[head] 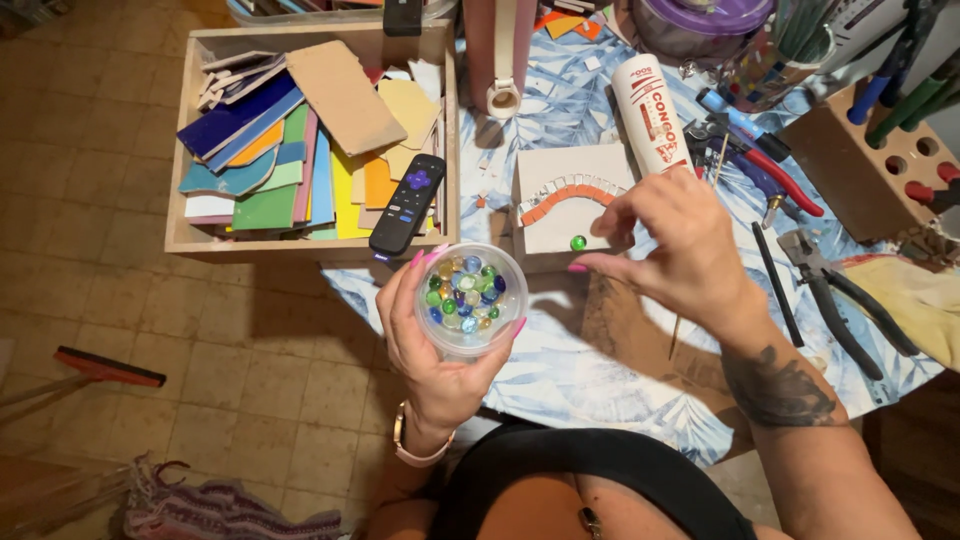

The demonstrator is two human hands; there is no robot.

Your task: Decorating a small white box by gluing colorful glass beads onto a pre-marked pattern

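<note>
L. hand [432,340] cups a clear tub of glass gems [470,297] upright w/ fingers wrapped tight so none spill, while r. hand [672,245] hovers, fingertips apart, beside a green gem [578,242] resting on the mosaic board [565,205].

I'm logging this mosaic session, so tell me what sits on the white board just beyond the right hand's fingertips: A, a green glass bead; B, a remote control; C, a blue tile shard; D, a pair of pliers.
A: a single green glass bead lies on the white board, beside the right hand.
</note>
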